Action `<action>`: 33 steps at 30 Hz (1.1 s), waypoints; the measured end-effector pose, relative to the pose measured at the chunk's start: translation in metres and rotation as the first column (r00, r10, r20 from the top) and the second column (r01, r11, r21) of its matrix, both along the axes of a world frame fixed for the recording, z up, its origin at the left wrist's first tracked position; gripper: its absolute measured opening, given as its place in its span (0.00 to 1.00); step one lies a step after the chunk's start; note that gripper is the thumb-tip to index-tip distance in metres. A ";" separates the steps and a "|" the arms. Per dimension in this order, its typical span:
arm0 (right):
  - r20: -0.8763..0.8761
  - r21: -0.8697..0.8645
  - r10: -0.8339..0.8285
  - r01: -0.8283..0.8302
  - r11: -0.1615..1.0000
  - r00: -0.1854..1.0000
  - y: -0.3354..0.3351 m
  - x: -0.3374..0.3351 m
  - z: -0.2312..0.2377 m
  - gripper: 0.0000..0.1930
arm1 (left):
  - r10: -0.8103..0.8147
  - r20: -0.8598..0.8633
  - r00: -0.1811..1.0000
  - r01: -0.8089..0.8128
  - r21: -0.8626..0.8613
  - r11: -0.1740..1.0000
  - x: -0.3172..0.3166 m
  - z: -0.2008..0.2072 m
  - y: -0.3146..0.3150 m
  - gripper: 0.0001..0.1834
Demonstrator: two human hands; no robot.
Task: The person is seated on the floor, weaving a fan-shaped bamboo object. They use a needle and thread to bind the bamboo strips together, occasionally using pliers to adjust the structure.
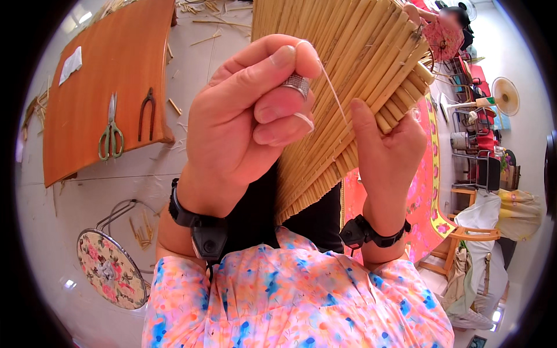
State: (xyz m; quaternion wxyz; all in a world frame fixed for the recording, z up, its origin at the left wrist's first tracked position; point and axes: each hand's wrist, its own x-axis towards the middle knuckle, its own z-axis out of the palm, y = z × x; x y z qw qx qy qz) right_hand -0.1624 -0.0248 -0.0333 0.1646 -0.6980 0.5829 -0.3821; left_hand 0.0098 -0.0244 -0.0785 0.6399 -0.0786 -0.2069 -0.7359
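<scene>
My left hand (223,116) is raised in front of me, its fingers curled and pinching a taut white thread (332,87). A ridged metal thimble ring (297,86) sits on one of its fingers, and thread loops round another finger below it. From the pinch the thread runs down to a panel of yellow reed stalks (325,29), laid side by side and crossed by rows of stitches. My right hand (390,153) grips the panel's right edge, thumb on top, where short cut stalk ends stick out. Whether a needle is present I cannot tell.
On the left, an orange-brown board (75,133) carries green-handled scissors (111,133), dark pincers (147,113) and white paper (71,65). A floral-seated stool (113,269) stands below. Right are a red floral cloth (415,200), a wooden chair (476,234) and, farther off, another person (445,37).
</scene>
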 end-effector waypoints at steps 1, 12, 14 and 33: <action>0.018 -0.032 0.015 -0.014 0.999 1.000 -0.001 -0.001 -0.003 0.15 | -0.001 -0.014 1.000 0.001 -0.004 1.000 0.000 -0.003 -0.001 0.11; -0.013 -0.117 -0.016 0.014 0.993 1.000 -0.001 -0.005 -0.005 0.15 | -0.048 -0.187 0.981 0.041 -0.038 0.998 -0.008 -0.041 -0.012 0.11; -0.020 -0.135 0.022 -0.024 0.991 1.000 -0.005 -0.007 -0.007 0.16 | -0.030 -0.079 0.996 0.032 0.020 0.999 0.000 -0.033 -0.009 0.12; 0.584 0.262 0.546 -0.776 0.573 0.601 0.061 -0.001 0.002 0.04 | 0.055 0.597 0.800 -0.112 0.058 0.992 0.027 0.050 0.060 0.11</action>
